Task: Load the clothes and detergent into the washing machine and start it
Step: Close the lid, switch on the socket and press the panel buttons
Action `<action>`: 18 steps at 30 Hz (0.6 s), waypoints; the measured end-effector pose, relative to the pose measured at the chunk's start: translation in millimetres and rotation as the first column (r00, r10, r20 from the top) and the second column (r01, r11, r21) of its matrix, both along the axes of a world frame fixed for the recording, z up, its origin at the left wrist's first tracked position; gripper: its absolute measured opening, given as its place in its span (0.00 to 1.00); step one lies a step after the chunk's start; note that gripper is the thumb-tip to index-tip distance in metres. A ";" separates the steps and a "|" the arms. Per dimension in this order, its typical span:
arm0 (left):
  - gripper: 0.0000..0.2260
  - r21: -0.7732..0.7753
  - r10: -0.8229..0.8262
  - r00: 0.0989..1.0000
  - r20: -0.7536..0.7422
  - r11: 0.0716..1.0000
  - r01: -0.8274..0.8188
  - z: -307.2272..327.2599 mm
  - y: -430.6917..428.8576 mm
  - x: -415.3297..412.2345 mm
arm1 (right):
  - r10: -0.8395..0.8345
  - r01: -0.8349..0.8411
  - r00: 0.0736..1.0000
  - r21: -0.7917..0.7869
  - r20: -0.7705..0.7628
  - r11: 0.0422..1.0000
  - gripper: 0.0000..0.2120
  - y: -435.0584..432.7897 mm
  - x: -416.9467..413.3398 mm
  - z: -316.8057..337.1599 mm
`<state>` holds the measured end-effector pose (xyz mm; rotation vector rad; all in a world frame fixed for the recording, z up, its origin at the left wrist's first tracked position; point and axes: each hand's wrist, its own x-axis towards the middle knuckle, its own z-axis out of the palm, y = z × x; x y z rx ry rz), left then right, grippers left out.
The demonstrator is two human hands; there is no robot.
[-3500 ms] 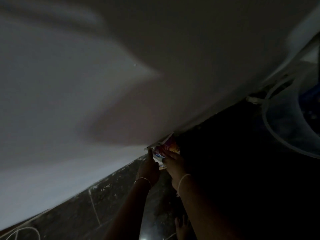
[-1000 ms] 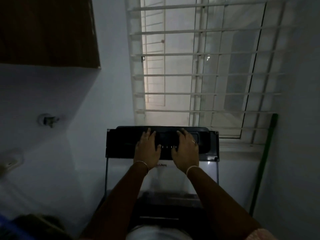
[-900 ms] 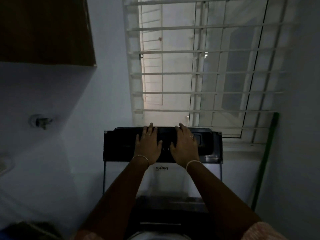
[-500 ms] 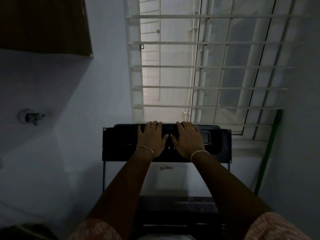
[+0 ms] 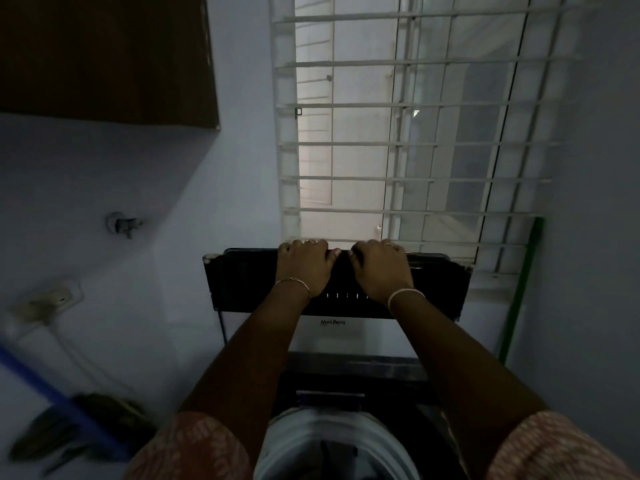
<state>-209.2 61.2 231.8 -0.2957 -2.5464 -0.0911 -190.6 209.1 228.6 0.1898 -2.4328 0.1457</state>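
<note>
Dim bluish walls (image 5: 156, 188) fill most of the view, with a barred window (image 5: 412, 133) straight ahead letting in pale light and a dark wooden cabinet (image 5: 104, 57) high on the left. Below the window stands the washing machine (image 5: 343, 344), a top-loader seen from above; its dark lid (image 5: 242, 282) is raised upright against the window sill, with a white panel bearing the brand mark beneath it. At the bottom of the frame the pale round drum opening (image 5: 332, 441) shows between the forearms; what lies inside is too dark to tell. A green pole (image 5: 519, 292) leans in the right corner. On the left wall sit a small tap (image 5: 124, 224) and, lower, a socket (image 5: 48, 301) with a cord hanging from it.

Both hands are on the top edge of the raised lid, close together but apart. The left hand (image 5: 303, 265) has its fingers curled over the rim, a closed grip on the lid, a thin bangle at the wrist. The right hand (image 5: 381, 268) grips the same edge likewise, fingers hooked over and pressed down, a pale band at its wrist. Patterned pink sleeves (image 5: 194, 448) cover the upper arms.
</note>
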 end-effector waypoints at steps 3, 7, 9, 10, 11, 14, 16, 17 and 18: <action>0.24 -0.068 -0.031 0.996 0.082 0.997 0.037 3.7 -11.1 37.4 | 0.063 -0.065 0.997 0.048 0.045 0.997 0.17 -0.4 41.5 -2.6; 0.25 -0.084 -0.099 0.941 0.324 0.988 0.133 2.6 -26.8 88.9 | 0.136 -0.154 0.979 0.109 0.151 0.982 0.19 1.9 97.3 -9.0; 0.24 -0.112 -0.104 0.898 0.427 0.980 0.166 -1.3 -30.3 113.1 | 0.150 -0.179 0.968 0.138 0.199 0.974 0.21 2.9 121.7 -16.2; 0.24 -0.118 -0.107 0.879 0.465 0.976 0.181 -5.2 -32.2 124.6 | 0.149 -0.188 0.962 0.160 0.227 0.969 0.22 2.9 132.9 -21.0; 0.24 -0.115 -0.114 0.858 0.500 0.974 0.196 -10.5 -34.7 135.3 | 0.145 -0.196 0.953 0.176 0.267 0.965 0.23 2.8 143.6 -26.2; 0.27 -0.080 -0.144 0.782 0.606 0.967 0.240 -34.8 -46.4 163.3 | 0.140 -0.229 0.879 0.146 0.455 0.963 0.27 3.2 173.3 -42.6; 0.28 -0.098 -0.150 0.769 0.621 0.959 0.267 -55.4 -55.7 179.2 | 0.153 -0.251 0.805 0.095 0.573 0.963 0.30 3.3 190.8 -55.4; 0.29 -0.123 -0.152 0.780 0.606 0.952 0.281 -66.4 -60.0 185.4 | 0.163 -0.260 0.771 0.070 0.616 0.963 0.30 2.9 198.4 -62.5; 0.29 -0.149 -0.154 0.794 0.587 0.944 0.293 -76.8 -63.6 191.8 | 0.171 -0.264 0.739 0.045 0.652 0.964 0.31 2.7 205.6 -69.0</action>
